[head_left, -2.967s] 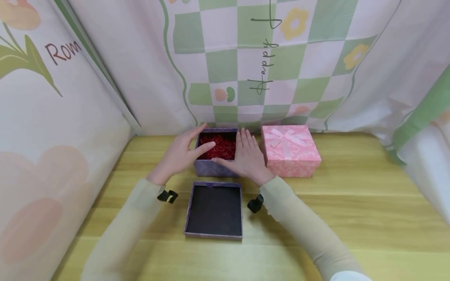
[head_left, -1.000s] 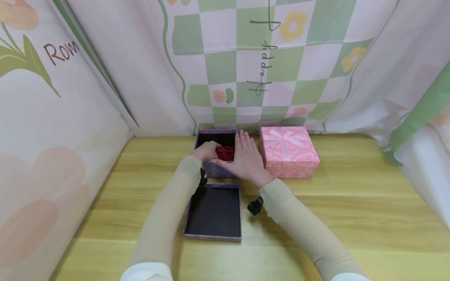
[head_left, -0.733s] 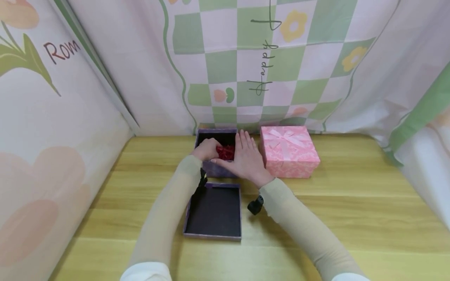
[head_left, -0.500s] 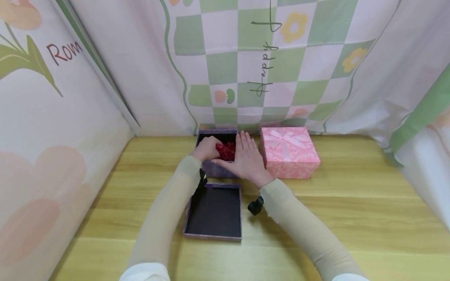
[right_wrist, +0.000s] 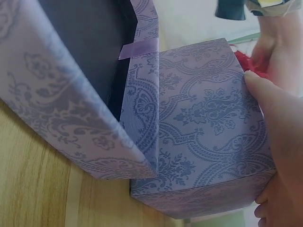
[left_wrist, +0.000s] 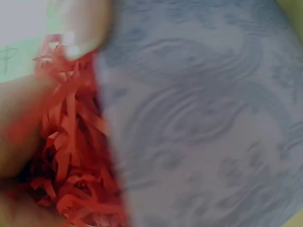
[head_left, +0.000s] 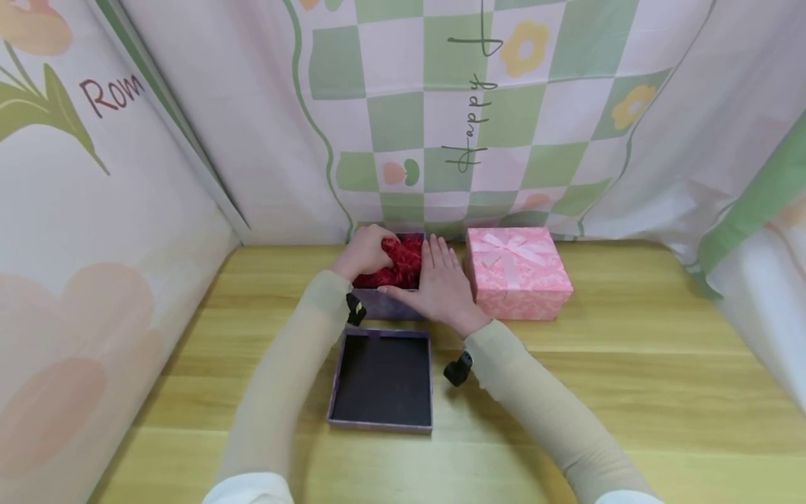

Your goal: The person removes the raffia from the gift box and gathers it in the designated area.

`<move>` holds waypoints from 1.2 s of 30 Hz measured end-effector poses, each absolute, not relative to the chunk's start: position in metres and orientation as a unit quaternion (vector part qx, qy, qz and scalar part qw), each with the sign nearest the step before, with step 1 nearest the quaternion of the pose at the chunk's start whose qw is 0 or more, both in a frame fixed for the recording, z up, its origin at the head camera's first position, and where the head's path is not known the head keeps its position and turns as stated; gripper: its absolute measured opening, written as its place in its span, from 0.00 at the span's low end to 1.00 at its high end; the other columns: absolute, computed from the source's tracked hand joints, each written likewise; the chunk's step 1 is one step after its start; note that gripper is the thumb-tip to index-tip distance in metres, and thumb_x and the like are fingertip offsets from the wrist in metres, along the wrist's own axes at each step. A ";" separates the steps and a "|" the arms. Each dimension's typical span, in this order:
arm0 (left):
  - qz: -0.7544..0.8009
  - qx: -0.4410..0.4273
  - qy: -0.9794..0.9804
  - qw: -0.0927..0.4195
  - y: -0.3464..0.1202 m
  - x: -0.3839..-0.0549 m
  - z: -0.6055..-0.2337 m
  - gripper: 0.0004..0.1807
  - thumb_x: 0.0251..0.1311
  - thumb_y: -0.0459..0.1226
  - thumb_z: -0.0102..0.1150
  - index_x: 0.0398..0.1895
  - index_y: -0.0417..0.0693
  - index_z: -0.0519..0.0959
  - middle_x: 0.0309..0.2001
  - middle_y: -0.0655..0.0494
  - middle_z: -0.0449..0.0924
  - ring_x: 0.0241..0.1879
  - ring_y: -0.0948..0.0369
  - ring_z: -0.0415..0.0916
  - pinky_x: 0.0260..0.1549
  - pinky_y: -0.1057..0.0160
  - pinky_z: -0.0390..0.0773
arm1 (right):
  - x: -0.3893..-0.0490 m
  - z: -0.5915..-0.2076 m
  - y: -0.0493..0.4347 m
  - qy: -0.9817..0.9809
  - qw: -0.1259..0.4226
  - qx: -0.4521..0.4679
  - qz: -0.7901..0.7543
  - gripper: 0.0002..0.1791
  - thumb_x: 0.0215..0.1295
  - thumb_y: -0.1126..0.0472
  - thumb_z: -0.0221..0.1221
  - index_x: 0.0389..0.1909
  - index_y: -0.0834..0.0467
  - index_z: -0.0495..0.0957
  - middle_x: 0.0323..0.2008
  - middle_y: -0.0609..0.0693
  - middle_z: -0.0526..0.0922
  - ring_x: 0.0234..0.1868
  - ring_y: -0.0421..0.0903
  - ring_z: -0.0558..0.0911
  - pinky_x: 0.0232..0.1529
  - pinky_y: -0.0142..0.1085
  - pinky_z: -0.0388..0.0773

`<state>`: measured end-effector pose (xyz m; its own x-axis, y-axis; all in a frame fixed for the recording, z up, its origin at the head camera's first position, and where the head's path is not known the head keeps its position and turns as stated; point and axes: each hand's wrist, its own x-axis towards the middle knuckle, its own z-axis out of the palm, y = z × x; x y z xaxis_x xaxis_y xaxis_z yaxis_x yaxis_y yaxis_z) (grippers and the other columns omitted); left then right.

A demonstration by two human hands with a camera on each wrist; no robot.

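Note:
A purple patterned box (head_left: 392,305) stands uncovered near the curtain, red shredded paper (head_left: 406,257) bunched up at its opening. My left hand (head_left: 366,250) grips a clump of that paper over the box; the left wrist view shows red strips (left_wrist: 80,156) between the fingers and thumb. My right hand (head_left: 443,288) lies with straight fingers along the box's right side, its thumb at the front rim. The right wrist view shows the box wall (right_wrist: 213,109) beside that thumb. What lies under the paper is hidden.
The box's lid (head_left: 380,381) lies upturned in front, its dark inside showing. A pink gift box (head_left: 519,269) with a ribbon bow stands closed to the right. Curtains (head_left: 397,126) hang behind the wooden table (head_left: 630,392) and on the left.
My left hand first hovered at the box, then reached inside. It has since risen up and left with the red shredded paper. My right hand has stayed at the box's side.

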<state>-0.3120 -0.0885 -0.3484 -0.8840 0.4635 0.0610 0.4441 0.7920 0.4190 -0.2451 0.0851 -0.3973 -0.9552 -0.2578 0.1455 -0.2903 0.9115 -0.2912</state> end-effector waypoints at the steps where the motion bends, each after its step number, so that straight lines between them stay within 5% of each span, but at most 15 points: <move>1: 0.225 0.241 0.944 0.018 -0.090 -0.312 -0.346 0.20 0.53 0.28 0.69 0.52 0.42 0.86 0.49 0.47 0.85 0.50 0.50 0.80 0.52 0.56 0.78 | -0.245 -0.397 0.085 -0.976 0.051 0.139 0.156 0.70 0.57 0.15 0.46 0.79 0.70 0.43 0.79 0.65 0.42 0.80 0.59 0.39 0.77 0.48 0.37; 16: 0.371 0.241 0.896 -0.046 -0.125 -0.304 -0.300 0.20 0.56 0.24 0.65 0.54 0.39 0.85 0.54 0.47 0.83 0.53 0.53 0.78 0.53 0.57 0.77 | -0.247 -0.398 0.086 -0.979 0.037 0.132 0.149 0.71 0.56 0.13 0.43 0.80 0.67 0.41 0.80 0.64 0.40 0.80 0.58 0.37 0.77 0.47 0.35; 22: 0.397 0.179 0.898 -0.066 -0.155 -0.299 -0.288 0.24 0.55 0.23 0.62 0.59 0.37 0.81 0.58 0.43 0.80 0.52 0.51 0.75 0.49 0.55 0.76 | -0.246 -0.398 0.085 -0.978 0.039 0.134 0.155 0.72 0.55 0.13 0.43 0.80 0.67 0.40 0.80 0.64 0.40 0.80 0.58 0.38 0.77 0.47 0.34; 30: 0.386 0.104 0.907 -0.130 -0.208 -0.294 -0.300 0.25 0.56 0.26 0.65 0.60 0.37 0.80 0.55 0.39 0.81 0.54 0.45 0.77 0.57 0.46 0.76 | -0.248 -0.400 0.084 -0.979 0.033 0.128 0.153 0.73 0.53 0.11 0.39 0.80 0.66 0.38 0.80 0.63 0.38 0.80 0.56 0.35 0.77 0.46 0.31; 36: 0.397 0.045 0.909 -0.115 -0.236 -0.290 -0.322 0.25 0.60 0.28 0.66 0.63 0.36 0.77 0.58 0.36 0.78 0.57 0.42 0.75 0.59 0.44 0.74 | -0.247 -0.400 0.084 -0.979 0.032 0.126 0.158 0.74 0.52 0.10 0.40 0.80 0.66 0.39 0.80 0.62 0.38 0.80 0.56 0.35 0.77 0.46 0.32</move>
<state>-0.2900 -0.2363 -0.3223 -0.9695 -0.0104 0.2449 0.1727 0.6801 0.7124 -0.2472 0.0839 -0.4000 -0.9664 -0.2357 0.1027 -0.2560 0.9184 -0.3016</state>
